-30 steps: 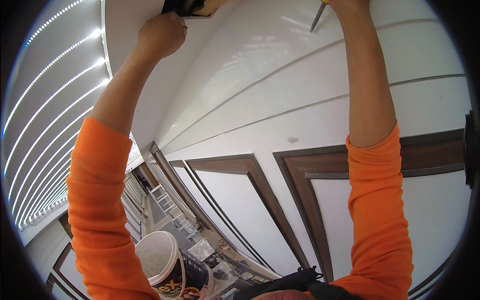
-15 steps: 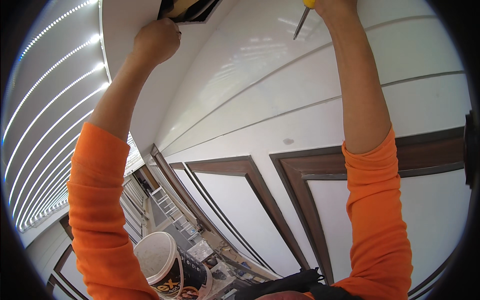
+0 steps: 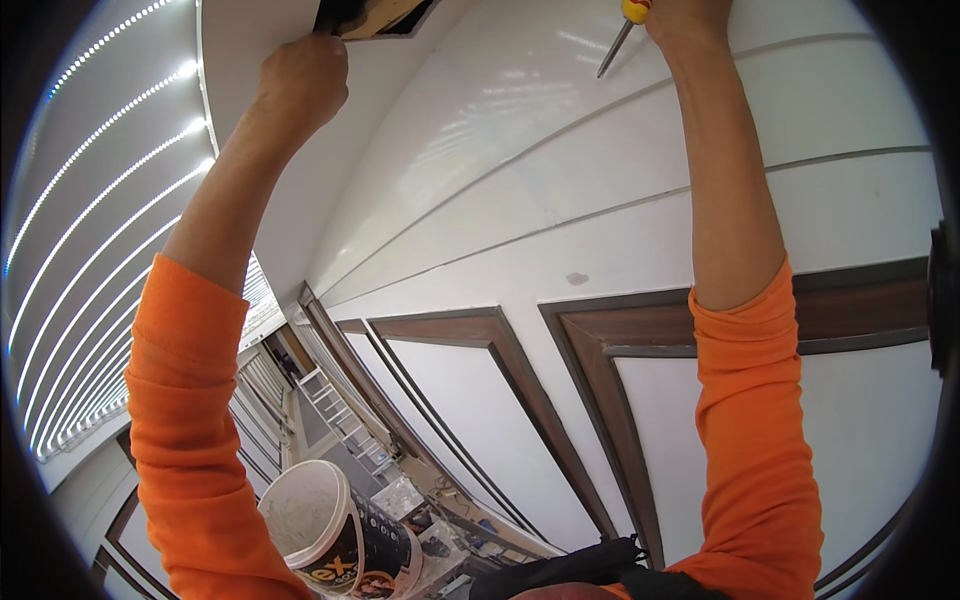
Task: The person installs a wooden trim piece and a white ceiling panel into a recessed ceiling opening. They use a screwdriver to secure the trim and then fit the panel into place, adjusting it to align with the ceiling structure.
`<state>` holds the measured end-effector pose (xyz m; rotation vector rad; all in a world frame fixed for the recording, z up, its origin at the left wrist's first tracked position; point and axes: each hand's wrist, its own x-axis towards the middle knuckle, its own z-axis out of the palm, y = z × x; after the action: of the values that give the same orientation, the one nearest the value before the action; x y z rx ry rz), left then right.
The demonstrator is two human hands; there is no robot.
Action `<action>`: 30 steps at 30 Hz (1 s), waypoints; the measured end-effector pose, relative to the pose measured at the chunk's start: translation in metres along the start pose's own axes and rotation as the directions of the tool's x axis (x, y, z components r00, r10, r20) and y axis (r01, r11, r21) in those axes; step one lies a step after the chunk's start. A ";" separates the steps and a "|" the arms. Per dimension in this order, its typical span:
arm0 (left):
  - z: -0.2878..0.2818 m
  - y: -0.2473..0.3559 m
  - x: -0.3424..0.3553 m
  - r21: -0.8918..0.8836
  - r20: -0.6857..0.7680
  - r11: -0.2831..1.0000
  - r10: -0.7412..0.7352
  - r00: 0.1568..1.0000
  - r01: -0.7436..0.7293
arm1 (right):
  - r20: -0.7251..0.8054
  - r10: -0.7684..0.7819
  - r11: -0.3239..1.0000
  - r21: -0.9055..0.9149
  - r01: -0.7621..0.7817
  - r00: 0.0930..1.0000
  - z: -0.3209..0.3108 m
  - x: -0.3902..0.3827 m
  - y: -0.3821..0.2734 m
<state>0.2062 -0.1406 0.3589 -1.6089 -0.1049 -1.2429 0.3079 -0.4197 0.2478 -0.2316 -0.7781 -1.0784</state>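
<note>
My left hand (image 3: 305,85) is raised at the near edge of a square cutout (image 3: 400,20) in the white ceiling, fingers curled; what they grip is hidden. The opening shows a dark cavity and a pale yellowish strip inside. High on the right, partly out of frame, my right hand (image 3: 690,22) holds a screwdriver (image 3: 634,14) with a yellow and red handle, its metal shaft angled down-left against the backdrop of a glossy white panelled surface (image 3: 520,140). Both forearms reach up in orange sleeves.
LED strips (image 3: 110,120) line the ceiling at left. Below are a white-rimmed black bucket (image 3: 365,550) on a splattered platform (image 3: 400,495), a ladder (image 3: 340,420) in the corridor and framed wall panels (image 3: 440,390) with brown trim. A dark fitting (image 3: 938,295) sits at the right edge.
My left hand has shifted slightly left and down. My right hand and screwdriver moved down-left, then slightly back right. The interior visible in the opening has changed a little.
</note>
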 end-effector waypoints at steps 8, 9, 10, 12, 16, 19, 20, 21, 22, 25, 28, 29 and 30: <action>-0.001 0.005 -0.001 -0.001 0.003 1.000 -0.028 1.000 0.028 | 0.077 -0.132 0.991 0.009 0.131 0.988 0.012 -0.002 -0.006; -0.001 0.007 -0.001 0.012 -0.017 0.999 -0.029 0.999 0.030 | 0.091 -0.128 0.992 -0.002 0.129 0.988 0.013 -0.002 -0.008; -0.002 0.009 -0.002 0.011 -0.023 1.000 -0.029 0.999 0.029 | 0.085 -0.057 0.998 -0.027 0.060 0.995 0.016 0.000 -0.009; -0.002 0.012 -0.001 0.022 -0.052 0.999 -0.036 0.998 0.038 | 0.068 0.083 0.994 -0.077 -0.078 0.994 0.023 0.003 -0.010; -0.005 0.011 0.005 0.089 -0.020 0.996 -0.028 0.999 0.029 | 0.229 0.103 0.986 -0.153 -0.069 0.968 0.037 0.004 -0.004; -0.006 0.005 0.007 0.088 0.046 0.996 -0.037 0.998 0.033 | 0.237 0.061 0.975 -0.224 -0.007 0.970 0.044 0.003 -0.004; -0.007 0.004 0.006 0.070 0.057 0.997 -0.019 0.998 0.015 | 0.292 0.004 0.983 -0.175 0.049 0.957 0.044 0.002 -0.005; -0.007 0.004 0.005 0.062 0.051 0.998 -0.007 0.999 0.003 | 0.304 0.004 0.984 -0.171 0.050 0.953 0.047 0.002 -0.007; -0.008 0.005 0.003 0.076 0.031 0.997 0.008 0.999 -0.011 | 0.317 0.005 0.985 -0.167 0.051 0.949 0.050 0.002 -0.009; -0.018 0.014 -0.004 0.152 -0.041 0.988 0.043 0.998 -0.036 | 0.300 0.084 0.970 -0.243 -0.009 0.950 0.057 0.003 -0.009; -0.037 0.029 -0.003 0.168 0.026 0.984 0.056 0.998 -0.059 | 0.372 0.069 0.961 -0.273 0.037 0.926 0.055 -0.008 0.003; -0.044 0.032 -0.001 0.142 0.089 0.989 0.033 0.995 -0.045 | 0.364 0.127 0.952 -0.306 -0.011 0.923 0.060 -0.014 0.009; -0.051 0.037 0.000 0.121 0.107 0.993 -0.001 0.994 -0.012 | 0.351 0.181 0.940 -0.337 -0.057 0.919 0.066 -0.019 0.015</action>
<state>0.1954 -0.1951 0.3296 -1.5686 -0.2387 -1.1245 0.2860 -0.3648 0.2850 -0.7763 -0.9139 -1.0518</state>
